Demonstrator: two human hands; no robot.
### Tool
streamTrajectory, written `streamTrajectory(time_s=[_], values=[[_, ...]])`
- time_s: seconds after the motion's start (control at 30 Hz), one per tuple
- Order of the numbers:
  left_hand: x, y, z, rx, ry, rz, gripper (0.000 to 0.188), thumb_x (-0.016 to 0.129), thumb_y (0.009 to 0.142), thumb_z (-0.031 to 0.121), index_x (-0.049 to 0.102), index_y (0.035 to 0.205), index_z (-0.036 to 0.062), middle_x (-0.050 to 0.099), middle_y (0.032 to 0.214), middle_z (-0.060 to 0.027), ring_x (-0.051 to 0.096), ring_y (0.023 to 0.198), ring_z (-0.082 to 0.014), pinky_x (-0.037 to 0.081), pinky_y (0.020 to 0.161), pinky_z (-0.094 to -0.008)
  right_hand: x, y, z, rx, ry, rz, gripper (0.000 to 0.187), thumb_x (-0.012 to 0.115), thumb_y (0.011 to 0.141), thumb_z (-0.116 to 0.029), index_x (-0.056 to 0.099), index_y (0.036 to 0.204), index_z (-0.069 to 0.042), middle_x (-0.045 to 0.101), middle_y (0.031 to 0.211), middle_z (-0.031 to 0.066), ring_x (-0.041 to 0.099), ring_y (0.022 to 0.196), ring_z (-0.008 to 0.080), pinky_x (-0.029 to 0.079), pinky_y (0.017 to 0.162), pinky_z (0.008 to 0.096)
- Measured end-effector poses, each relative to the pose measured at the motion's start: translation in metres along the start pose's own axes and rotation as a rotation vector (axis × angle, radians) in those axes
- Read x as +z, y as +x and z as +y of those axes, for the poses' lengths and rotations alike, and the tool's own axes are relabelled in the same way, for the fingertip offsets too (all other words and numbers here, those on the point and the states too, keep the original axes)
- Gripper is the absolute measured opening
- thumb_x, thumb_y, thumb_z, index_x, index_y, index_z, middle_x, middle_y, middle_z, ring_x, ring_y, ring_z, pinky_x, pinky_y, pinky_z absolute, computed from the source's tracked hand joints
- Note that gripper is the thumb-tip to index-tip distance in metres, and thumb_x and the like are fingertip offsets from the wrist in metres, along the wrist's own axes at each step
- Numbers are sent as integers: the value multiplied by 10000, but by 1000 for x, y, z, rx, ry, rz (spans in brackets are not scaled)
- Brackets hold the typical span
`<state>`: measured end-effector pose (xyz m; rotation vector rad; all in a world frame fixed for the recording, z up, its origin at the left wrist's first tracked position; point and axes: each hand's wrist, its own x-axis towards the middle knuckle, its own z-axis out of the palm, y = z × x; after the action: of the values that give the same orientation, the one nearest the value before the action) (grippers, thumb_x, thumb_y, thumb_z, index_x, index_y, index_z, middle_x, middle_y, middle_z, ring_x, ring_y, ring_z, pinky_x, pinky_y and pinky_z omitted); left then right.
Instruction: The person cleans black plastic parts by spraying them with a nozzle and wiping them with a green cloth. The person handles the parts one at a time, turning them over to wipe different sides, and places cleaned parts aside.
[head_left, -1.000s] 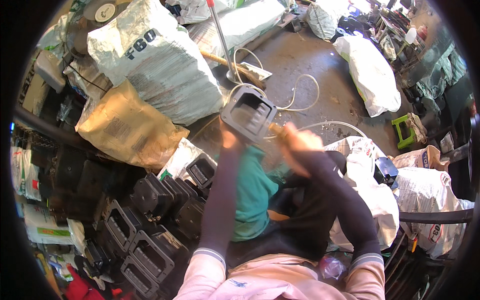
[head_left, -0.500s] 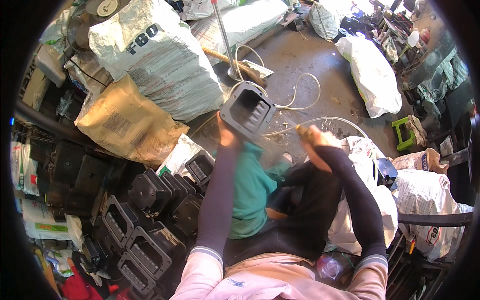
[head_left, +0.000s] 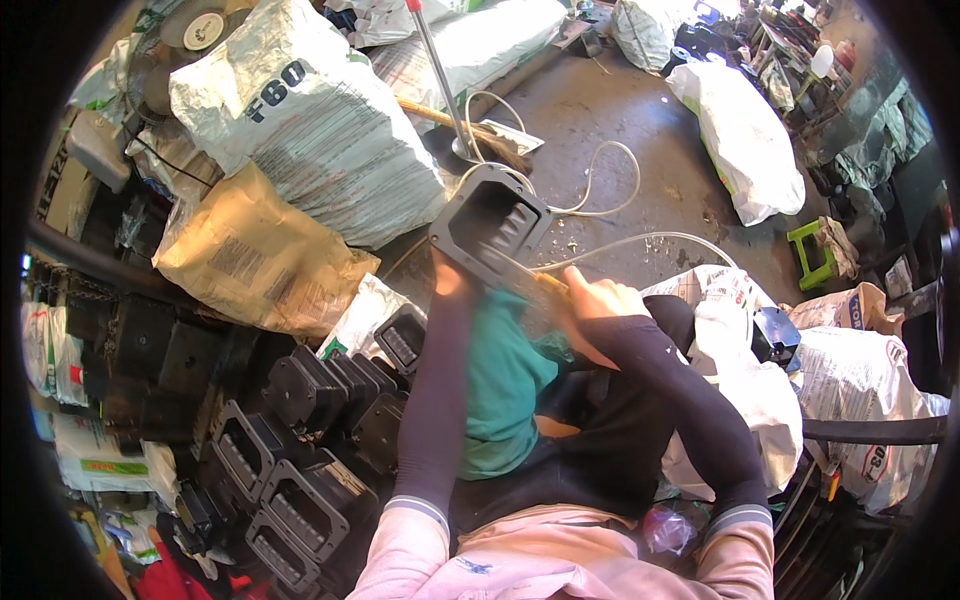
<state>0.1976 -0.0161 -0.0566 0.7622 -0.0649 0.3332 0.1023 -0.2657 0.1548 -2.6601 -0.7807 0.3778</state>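
Observation:
My left hand [head_left: 452, 274] grips the near-left side of a dark grey plastic housing [head_left: 487, 222], its open rectangular mouth facing up and a row of ridges showing inside. In my right hand [head_left: 605, 302] is a knife-like tool [head_left: 551, 287] with a yellowish handle. Its thin, motion-blurred blade reaches the housing's near-right rim; whether it touches cannot be made out. My right fingers are closed round the handle. Beneath the housing, a green cloth [head_left: 497, 400] covers my left leg.
Several similar black housings [head_left: 300, 510] are stacked at my left. A brown paper sack [head_left: 255, 265] and a large white sack [head_left: 310, 130] stand beyond. A pale hose [head_left: 638, 180] loops over the floor near a broom [head_left: 505, 145]. White sacks and a green stool [head_left: 808, 255] are at right.
My right hand has moved left and slightly down, bringing the tool from beside the housing to its near-right rim. The housing has shifted slightly left in my left hand.

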Motion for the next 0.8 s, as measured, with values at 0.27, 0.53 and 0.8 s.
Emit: streamTrajectory(time_s=[0.27,0.53,0.8], values=[[-8,-3,-3,-40,-39,-74,417,435,1043,248,589,1293,-48,661,1188,-125,660,1024,-219,561,856,-316,6,29,11,112,-34,153,296,558,982,-305,504,1107,-42,687,823,262,683,802,468,530,719,543],[49,-22,37,62,491,170,483,387,1035,345,638,1224,-21,685,1093,-91,671,936,-201,563,779,-337,-1,15,37,185,-62,141,302,584,965,-310,512,1086,-42,687,838,268,674,817,481,529,748,553],[69,-29,51,75,408,238,344,478,1018,232,681,1108,-30,692,956,-65,670,805,-157,553,703,-293,-5,-20,35,23,-28,-131,277,628,921,-267,531,1068,-54,669,746,210,675,746,447,540,705,548]])
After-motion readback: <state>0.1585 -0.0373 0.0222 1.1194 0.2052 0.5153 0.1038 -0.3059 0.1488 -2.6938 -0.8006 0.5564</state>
